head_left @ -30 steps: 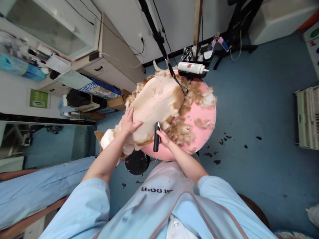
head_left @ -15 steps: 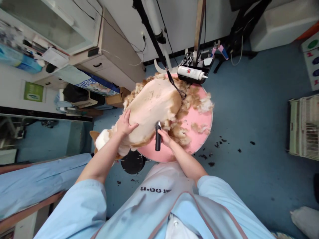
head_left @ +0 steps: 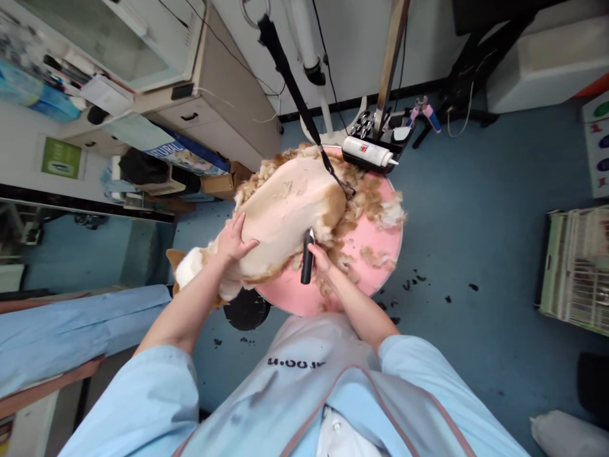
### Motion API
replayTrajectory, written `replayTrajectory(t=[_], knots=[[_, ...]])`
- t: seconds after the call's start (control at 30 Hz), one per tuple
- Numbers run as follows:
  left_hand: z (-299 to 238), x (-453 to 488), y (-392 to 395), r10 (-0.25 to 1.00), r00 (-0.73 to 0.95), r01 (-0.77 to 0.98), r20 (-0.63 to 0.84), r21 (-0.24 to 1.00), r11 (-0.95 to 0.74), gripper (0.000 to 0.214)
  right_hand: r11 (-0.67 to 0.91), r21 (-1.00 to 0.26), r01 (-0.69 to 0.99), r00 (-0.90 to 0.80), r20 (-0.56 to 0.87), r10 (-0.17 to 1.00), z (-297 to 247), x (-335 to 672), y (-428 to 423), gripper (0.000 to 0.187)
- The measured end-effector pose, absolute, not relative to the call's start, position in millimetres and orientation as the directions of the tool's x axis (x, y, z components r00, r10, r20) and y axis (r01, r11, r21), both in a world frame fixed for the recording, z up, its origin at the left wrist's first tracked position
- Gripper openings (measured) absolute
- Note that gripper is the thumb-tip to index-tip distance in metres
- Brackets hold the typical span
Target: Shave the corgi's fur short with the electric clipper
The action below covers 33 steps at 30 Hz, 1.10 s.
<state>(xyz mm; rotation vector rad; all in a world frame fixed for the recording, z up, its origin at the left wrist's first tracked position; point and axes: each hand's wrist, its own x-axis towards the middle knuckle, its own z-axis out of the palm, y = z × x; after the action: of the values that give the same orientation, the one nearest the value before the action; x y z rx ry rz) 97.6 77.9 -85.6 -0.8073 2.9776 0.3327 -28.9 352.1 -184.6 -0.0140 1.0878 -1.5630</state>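
Observation:
A dog (head_left: 280, 209) with a close-clipped cream back lies on a round pink table (head_left: 373, 273), its head with a tan ear at the left. My left hand (head_left: 233, 239) rests open on its shoulder, thumb apart from the fingers. In my right hand (head_left: 320, 258) is a black hair clipper (head_left: 307, 257), its tip against the coat near the dog's rear. Longer tan fur remains around the rear, and clumps of cut fur (head_left: 371, 197) lie over the table. A black strap (head_left: 297, 95) runs down to the dog's hindquarters.
A black tool tray (head_left: 368, 162) on the post holds a white bottle (head_left: 366, 151); pink-handled nail clippers (head_left: 425, 115) hang beside it. A round black stool (head_left: 247, 310) stands under the table's left edge. Dark hair tufts lie on the floor. A wire cage (head_left: 578, 270) is at right.
My right hand has brought the clipper slightly right along the dog's near side toward its rear. My left hand stays on the shoulder. The whole view has shifted a little.

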Motion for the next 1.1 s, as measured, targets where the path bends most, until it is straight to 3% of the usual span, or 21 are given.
replayTrajectory(t=[0.1, 0.3, 0.43, 0.53, 0.6, 0.73, 0.8, 0.9, 1.1], knots=[[-85.8, 97.1, 77.5, -0.498, -0.862, -0.507, -0.097, 0.189, 0.841, 0.111, 0.058, -0.547, 0.835, -0.332, -0.586, -0.739, -186.2, -36.5, 356.0, 0.048], [-83.7, 95.9, 77.7, -0.511, -0.852, -0.523, -0.110, 0.210, 0.826, 0.110, 0.076, -0.447, 0.891, -0.203, -0.542, -0.816, -186.3, -20.8, 352.5, 0.036], [-84.7, 96.5, 76.1, -0.517, -0.852, -0.523, -0.089, 0.222, 0.823, 0.112, 0.018, -0.342, 0.940, -0.238, -0.689, -0.685, -201.1, -21.2, 347.6, 0.034], [-86.3, 95.3, 75.6, -0.503, -0.861, -0.506, -0.072, 0.228, 0.832, 0.111, 0.062, -0.254, 0.965, -0.151, -0.736, -0.660, -208.1, -2.2, 359.5, 0.027], [-86.9, 92.3, 76.8, -0.501, -0.863, -0.502, -0.064, 0.226, 0.835, 0.110, 0.140, -0.211, 0.967, -0.042, -0.678, -0.734, -203.7, 24.4, 366.8, 0.022], [-86.6, 83.1, 82.3, -0.497, -0.867, -0.492, -0.035, 0.220, 0.843, 0.109, 0.232, -0.177, 0.956, 0.144, -0.409, -0.901, -181.8, 81.1, 354.4, 0.024], [-86.9, 79.1, 84.5, -0.484, -0.875, -0.476, -0.018, 0.225, 0.850, 0.108, 0.211, -0.169, 0.963, 0.135, -0.377, -0.916, -176.2, 97.1, 337.4, 0.027], [-89.1, 76.0, 85.0, -0.446, -0.895, -0.435, -0.009, 0.234, 0.869, 0.108, 0.142, -0.139, 0.980, 0.062, -0.466, -0.883, -183.7, 102.3, 315.4, 0.029], [-93.7, 75.7, 81.2, -0.404, -0.914, -0.382, 0.047, 0.243, 0.892, 0.107, -0.136, -0.167, 0.977, -0.207, -0.562, -0.801, -217.3, 95.6, 315.3, 0.027]])
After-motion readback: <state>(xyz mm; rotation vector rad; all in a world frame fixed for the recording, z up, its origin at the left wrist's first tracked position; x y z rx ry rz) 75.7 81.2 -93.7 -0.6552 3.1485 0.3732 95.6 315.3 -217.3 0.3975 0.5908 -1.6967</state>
